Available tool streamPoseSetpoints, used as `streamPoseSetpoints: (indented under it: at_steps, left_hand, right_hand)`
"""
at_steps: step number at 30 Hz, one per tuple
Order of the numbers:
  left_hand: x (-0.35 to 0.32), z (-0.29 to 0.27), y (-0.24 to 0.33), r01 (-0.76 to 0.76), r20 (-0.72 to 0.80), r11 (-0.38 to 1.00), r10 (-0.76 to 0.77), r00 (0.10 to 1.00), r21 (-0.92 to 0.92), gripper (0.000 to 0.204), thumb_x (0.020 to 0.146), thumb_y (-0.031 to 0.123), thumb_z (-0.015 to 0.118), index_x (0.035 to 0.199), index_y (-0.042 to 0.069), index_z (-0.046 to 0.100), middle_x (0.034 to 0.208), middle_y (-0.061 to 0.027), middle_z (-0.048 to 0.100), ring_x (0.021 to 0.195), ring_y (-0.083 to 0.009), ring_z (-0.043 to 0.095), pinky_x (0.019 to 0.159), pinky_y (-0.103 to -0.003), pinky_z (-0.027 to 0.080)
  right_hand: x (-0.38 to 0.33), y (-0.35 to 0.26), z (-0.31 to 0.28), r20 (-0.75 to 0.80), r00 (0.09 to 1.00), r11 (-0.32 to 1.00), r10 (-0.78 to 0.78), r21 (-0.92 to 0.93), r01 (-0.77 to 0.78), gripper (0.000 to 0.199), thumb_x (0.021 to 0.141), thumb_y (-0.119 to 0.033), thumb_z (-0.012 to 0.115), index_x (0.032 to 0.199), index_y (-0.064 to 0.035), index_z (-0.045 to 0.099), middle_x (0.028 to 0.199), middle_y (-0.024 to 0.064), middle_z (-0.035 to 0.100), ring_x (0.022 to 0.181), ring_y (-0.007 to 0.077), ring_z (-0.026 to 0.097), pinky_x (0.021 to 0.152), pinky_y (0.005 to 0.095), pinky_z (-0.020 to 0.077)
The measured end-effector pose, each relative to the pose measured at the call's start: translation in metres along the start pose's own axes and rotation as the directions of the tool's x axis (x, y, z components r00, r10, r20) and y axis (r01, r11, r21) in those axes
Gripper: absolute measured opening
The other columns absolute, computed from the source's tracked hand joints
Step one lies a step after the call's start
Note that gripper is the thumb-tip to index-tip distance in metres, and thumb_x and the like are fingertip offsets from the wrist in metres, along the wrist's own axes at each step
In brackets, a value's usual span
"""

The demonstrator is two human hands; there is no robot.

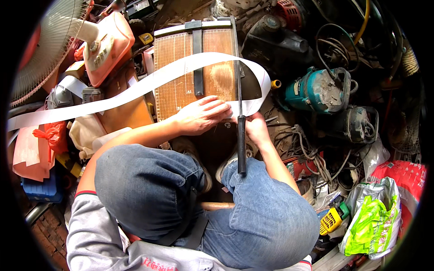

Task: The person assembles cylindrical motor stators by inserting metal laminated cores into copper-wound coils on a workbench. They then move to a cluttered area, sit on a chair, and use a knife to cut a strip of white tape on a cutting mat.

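A long white paper strip [181,64] runs from the left edge over a brown guillotine paper cutter [172,77], loops round past its right side and comes back to the near edge. At that near edge my left hand [205,115] is closed on the strip's returning part, fingers together. My right hand [255,128] is closed on the strip just right of the blade arm, its fingertips partly hidden. The cutter's black blade handle [242,144] points toward me between my hands, with neither hand on it. A black sliding guide [198,58] lies along the board.
On the left are a fan [49,45], its pink base [110,49] and a red plastic bag [55,135]. Teal power tools [312,92], tangled cables [303,144] and a green-and-white bag [373,221] crowd the right. My bent knees [149,185] flank the near side.
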State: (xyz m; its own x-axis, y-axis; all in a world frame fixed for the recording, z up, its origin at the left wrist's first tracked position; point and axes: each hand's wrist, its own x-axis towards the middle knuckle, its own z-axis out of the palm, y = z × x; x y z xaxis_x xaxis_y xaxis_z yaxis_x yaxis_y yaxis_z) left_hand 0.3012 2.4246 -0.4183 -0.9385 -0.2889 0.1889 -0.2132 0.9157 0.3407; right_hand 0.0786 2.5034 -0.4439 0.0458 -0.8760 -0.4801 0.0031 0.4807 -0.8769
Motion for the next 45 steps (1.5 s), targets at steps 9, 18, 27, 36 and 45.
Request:
streamPoseSetpoints:
  at_steps: [9,18,27,36,45]
  left_hand:
    - [-0.013,0.005,0.004,0.09,0.105,0.994,-0.096,0.99,0.069,0.057,0.079,0.012,0.056,0.134,0.011,0.046,0.144,-0.0081,0.039,0.131,-0.0224,0.04,0.109,-0.049,0.026]
    - [-0.001,0.008,-0.008,0.262,0.043,0.956,-0.269,0.962,0.13,0.055,0.083,0.014,0.053,0.137,0.009,0.041,0.143,-0.01,0.037,0.133,-0.0239,0.035,0.11,-0.049,0.023]
    - [0.004,0.004,-0.014,0.229,-0.035,0.973,-0.228,0.973,0.027,0.062,0.07,0.006,0.061,0.13,0.006,0.048,0.138,-0.01,0.043,0.127,-0.0258,0.042,0.108,-0.044,0.03]
    - [0.007,0.006,-0.019,0.196,-0.023,0.979,-0.195,0.981,0.058,0.052,0.078,0.013,0.057,0.129,0.008,0.05,0.138,-0.0076,0.045,0.126,-0.0225,0.044,0.107,-0.039,0.032]
    - [0.007,0.009,-0.019,0.193,-0.057,0.979,-0.189,0.98,0.072,0.062,0.073,0.01,0.06,0.134,0.01,0.046,0.14,-0.0075,0.043,0.126,-0.0234,0.044,0.106,-0.04,0.034]
  right_hand:
    - [0.002,-0.002,0.011,-0.205,0.977,0.993,-0.065,0.079,0.083,0.025,0.088,-0.015,0.062,0.105,0.0033,0.061,0.093,0.0077,0.066,0.08,0.0153,0.064,0.067,0.0284,0.0531]
    - [0.038,-0.012,0.005,-0.223,0.97,0.995,-0.095,-0.007,0.096,0.022,0.087,-0.017,0.061,0.098,0.0022,0.066,0.088,0.0079,0.069,0.081,0.0162,0.065,0.073,0.0306,0.0493]
    - [0.04,-0.01,0.0,-0.251,0.967,0.988,-0.043,0.136,0.079,0.022,0.089,-0.017,0.061,0.099,0.0022,0.065,0.092,0.0071,0.068,0.082,0.0146,0.062,0.074,0.0289,0.0484]
    - [0.041,-0.026,-0.005,-0.167,0.986,0.992,0.01,0.125,0.011,0.027,0.092,-0.02,0.059,0.103,0.0041,0.062,0.093,0.0068,0.066,0.076,0.0113,0.061,0.068,0.0252,0.0488]
    - [0.046,-0.008,-0.006,-0.134,0.989,0.981,-0.059,0.175,0.082,0.027,0.09,-0.019,0.062,0.104,0.004,0.064,0.097,0.0073,0.067,0.085,0.0133,0.061,0.078,0.0267,0.047]
